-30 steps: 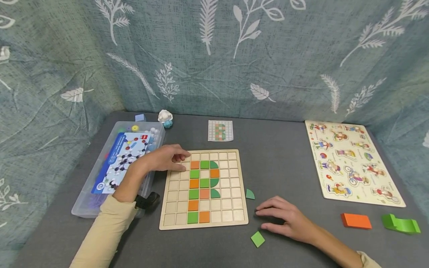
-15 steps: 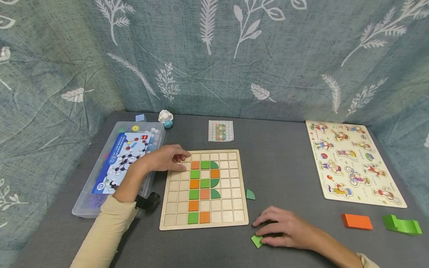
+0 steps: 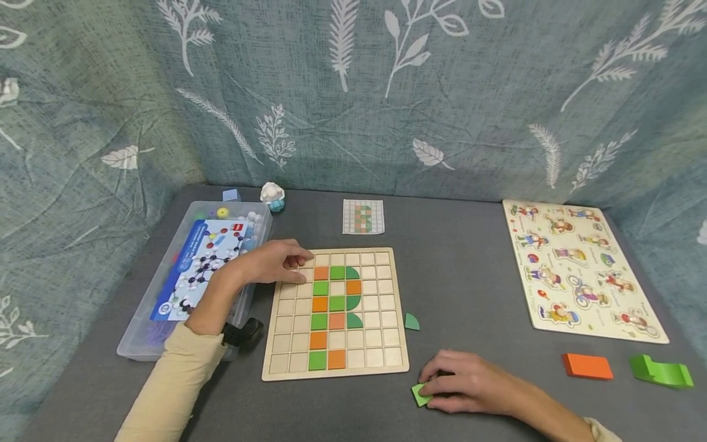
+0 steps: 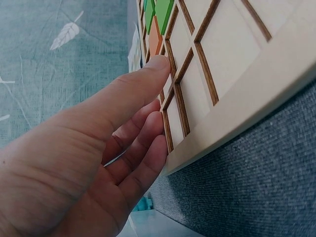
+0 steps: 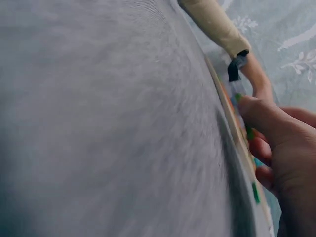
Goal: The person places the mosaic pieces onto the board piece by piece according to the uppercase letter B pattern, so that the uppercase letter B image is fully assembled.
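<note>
A square wooden grid board [image 3: 386, 363] lies on the dark table, with orange and green square tiles and green quarter-round tiles set in some cells. My left hand [image 3: 274, 263] rests at its far left corner, thumb over the cells and relaxed fingers at the rim. In the left wrist view the thumb [image 4: 133, 89] lies along the grid lines. Right of the board's near corner, my right hand [image 3: 469, 383] pinches a light green square tile [image 3: 420, 396], partly hidden by the fingertips. A dark green quarter-round tile [image 3: 412, 321] lies beside the board's right edge.
Behind the board lies a small printed pattern card [image 3: 363, 217]. At left stands a clear plastic box [image 3: 132, 341], with a white and blue figurine [image 3: 272, 196] behind it. Far right are a picture puzzle board [image 3: 593, 328], an orange block [image 3: 587, 366] and a green curved block [image 3: 661, 372].
My right hand has come down toward the near edge from beside the quarter-round tile and taken hold of the light green square tile. The left hand has stayed at the board's corner.
</note>
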A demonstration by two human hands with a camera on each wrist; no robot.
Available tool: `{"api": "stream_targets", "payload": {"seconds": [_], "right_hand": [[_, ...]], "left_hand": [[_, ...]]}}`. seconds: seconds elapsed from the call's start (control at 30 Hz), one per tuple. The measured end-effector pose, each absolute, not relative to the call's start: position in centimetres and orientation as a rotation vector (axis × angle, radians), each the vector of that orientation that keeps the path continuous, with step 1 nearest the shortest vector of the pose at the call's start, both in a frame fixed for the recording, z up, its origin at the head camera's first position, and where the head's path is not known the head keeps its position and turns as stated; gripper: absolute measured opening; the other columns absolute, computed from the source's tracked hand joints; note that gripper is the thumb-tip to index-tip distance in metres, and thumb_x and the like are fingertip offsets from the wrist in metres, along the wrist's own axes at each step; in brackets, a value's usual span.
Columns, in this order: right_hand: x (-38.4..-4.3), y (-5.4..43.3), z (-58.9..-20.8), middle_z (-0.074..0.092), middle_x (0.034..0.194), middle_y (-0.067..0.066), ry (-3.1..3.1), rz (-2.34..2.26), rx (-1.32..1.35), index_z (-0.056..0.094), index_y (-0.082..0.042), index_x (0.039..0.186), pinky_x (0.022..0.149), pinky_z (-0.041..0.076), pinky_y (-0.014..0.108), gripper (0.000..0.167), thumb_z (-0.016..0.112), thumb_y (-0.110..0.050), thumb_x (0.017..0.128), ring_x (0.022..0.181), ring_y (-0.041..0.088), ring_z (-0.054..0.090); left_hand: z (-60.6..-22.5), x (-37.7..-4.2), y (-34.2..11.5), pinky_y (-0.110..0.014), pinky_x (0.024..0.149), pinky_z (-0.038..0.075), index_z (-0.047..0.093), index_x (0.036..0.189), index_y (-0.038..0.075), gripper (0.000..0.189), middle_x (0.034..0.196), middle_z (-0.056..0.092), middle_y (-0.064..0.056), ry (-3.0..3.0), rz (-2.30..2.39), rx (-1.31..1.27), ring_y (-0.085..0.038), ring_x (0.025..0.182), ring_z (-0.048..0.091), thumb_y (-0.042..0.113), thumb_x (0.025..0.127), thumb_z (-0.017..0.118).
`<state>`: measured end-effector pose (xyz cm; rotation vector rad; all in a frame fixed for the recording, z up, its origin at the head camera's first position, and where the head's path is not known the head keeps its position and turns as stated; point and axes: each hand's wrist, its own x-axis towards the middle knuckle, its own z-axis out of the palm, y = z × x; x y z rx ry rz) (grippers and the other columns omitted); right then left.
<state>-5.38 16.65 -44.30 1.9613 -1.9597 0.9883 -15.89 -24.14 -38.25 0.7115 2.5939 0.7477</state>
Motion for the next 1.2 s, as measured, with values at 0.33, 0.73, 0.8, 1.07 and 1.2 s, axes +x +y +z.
{"api": "stream_targets", "payload": {"seconds": [0.33,0.73,0.8,1.07,1.2], "right_hand": [[-7.5,11.2,-43.8,0.065,0.101,-0.002,-2.012,1.016,1.71,0.071,-0.014,0.103,0.079,0.049,0.017,0.017,0.074,-0.018,0.087,0.091,0.007,0.06],[-9.1,6.4,-43.2,0.063,0.092,-0.006,-2.092,0.701,1.691,0.075,-0.018,0.092,0.069,0.047,0.013,0.01,0.075,-0.018,0.082,0.079,0.003,0.056],[-9.0,6.3,-43.1,0.062,0.091,-0.006,-2.113,0.678,1.702,0.075,-0.019,0.091,0.068,0.047,0.013,0.009,0.073,-0.018,0.083,0.078,0.003,0.055],[-8.9,5.7,-42.6,0.059,0.089,-0.005,-2.181,0.63,1.728,0.076,-0.019,0.089,0.071,0.045,0.013,0.006,0.074,-0.017,0.083,0.079,0.005,0.051],[-9.1,5.5,-42.6,0.06,0.089,-0.004,-2.156,0.634,1.749,0.077,-0.017,0.088,0.072,0.045,0.014,0.006,0.075,-0.017,0.083,0.079,0.006,0.052]], "left_hand": [[-38.4,-15.9,-24.2,-0.028,0.076,0.046,0.062,0.125,-0.002,0.044,0.096,0.059,-0.006,2.573,0.761,0.707,-0.015,0.085,0.051,0.017,0.087,0.072],[-38.3,-15.9,-24.0,-0.029,0.078,0.048,0.062,0.126,-0.002,0.045,0.099,0.06,-0.007,2.584,0.753,0.719,-0.015,0.085,0.053,0.018,0.087,0.072],[-38.3,-15.9,-24.0,-0.029,0.077,0.048,0.062,0.126,-0.003,0.044,0.099,0.06,-0.007,2.582,0.754,0.714,-0.015,0.086,0.053,0.017,0.087,0.072],[-38.2,-15.9,-24.1,-0.029,0.077,0.047,0.062,0.126,-0.004,0.044,0.097,0.06,-0.008,2.579,0.767,0.711,-0.015,0.085,0.053,0.016,0.088,0.071],[-38.1,-15.9,-24.2,-0.03,0.077,0.047,0.062,0.126,-0.003,0.044,0.098,0.06,-0.007,2.579,0.759,0.695,-0.015,0.086,0.053,0.016,0.088,0.071]]}}
